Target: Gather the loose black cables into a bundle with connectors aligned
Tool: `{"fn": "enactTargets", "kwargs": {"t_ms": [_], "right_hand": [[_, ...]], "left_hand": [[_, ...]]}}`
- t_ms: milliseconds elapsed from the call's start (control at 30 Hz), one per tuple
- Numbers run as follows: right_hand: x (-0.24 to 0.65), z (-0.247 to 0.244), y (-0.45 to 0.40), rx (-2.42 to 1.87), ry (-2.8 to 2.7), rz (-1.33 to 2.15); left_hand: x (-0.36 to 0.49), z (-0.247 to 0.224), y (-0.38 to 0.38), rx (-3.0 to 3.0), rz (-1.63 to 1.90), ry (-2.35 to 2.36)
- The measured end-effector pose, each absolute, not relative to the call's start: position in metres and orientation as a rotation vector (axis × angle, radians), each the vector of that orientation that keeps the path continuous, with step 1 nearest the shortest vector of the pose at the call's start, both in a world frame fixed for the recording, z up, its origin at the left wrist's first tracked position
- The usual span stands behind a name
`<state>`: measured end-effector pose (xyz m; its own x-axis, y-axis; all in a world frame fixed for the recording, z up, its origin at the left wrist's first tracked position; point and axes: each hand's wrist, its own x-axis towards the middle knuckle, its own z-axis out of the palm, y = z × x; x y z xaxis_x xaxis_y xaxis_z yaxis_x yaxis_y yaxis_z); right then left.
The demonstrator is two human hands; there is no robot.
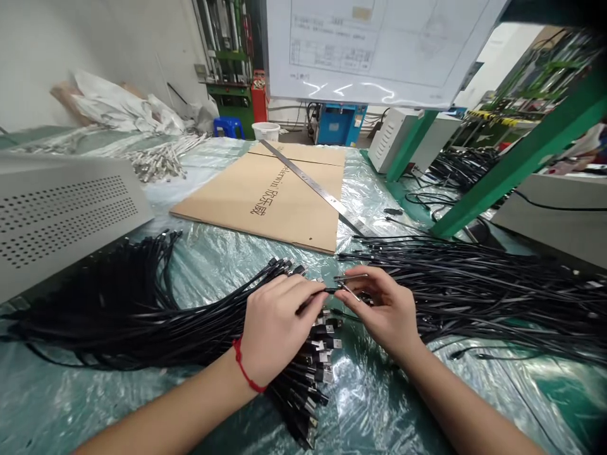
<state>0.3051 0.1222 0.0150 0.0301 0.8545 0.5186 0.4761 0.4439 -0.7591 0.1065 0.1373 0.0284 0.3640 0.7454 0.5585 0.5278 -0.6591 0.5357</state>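
Note:
My left hand (279, 322), with a red string bracelet at the wrist, pinches the end of a black cable (331, 291) between thumb and fingers. Facing it, my right hand (386, 309) grips metal tweezers (349, 291), whose tips point left toward the cable end. Whether the tips touch the cable is too small to tell. Beneath my left hand lies a bundle of black cables with silver USB plugs (322, 346). More black cables (455, 278) spread out to the right of my right hand.
A flat cardboard sheet (294, 196) with a steel ruler (313, 184) across it lies ahead. A perforated grey box (71, 218) stands at left, with black cables (104, 303) below it. A green post (516, 151) slants at right. Beyond the cardboard hangs a white sheet (379, 50).

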Motion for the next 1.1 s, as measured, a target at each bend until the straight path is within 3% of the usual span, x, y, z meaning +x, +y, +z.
{"fn": "enactTargets", "kwargs": {"t_ms": [200,500,1100], "right_hand": [[0.312,0.022,0.124,-1.083,-1.770,0.208],[0.310,0.023,0.119,-0.949,-1.815,0.551],[0.305,0.018,0.117,-0.922,-1.800,0.631]], "left_hand": [[0.103,0.016,0.138,2.402,1.277,0.986],[0.100,0.008,0.135,2.466,1.210,0.954],[0.098,0.006,0.135,2.461,1.172,0.938]]}}
